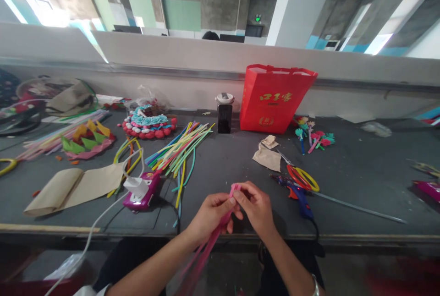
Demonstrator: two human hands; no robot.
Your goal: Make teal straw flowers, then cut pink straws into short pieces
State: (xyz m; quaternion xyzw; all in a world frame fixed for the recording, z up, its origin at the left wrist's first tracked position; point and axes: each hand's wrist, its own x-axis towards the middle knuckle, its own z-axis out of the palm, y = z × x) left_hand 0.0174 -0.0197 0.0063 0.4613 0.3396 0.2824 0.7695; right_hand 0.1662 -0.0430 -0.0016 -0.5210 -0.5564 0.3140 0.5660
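A bundle of long pink strips (207, 246) is held between my two hands over the table's front edge, its far end folded near my fingertips. My left hand (215, 213) is closed around the strips, and they trail down toward my lap. The thumb and fingers of my right hand (254, 202) pinch the top end. Right of my hands lies a blue glue gun (302, 199) with an orange trigger. Scissors (304, 178) with red and yellow handles rest just behind it, beside a thin grey rod (360, 207).
A purple power strip (146, 190) with a white plug and cable sits to the left. Behind are colourful strips (184, 147), a phone (224, 118) propped upright and a red bag (275, 103). Brown paper (72, 188), a pink-and-green craft piece (87, 142) and small flowers (318, 138) lie around.
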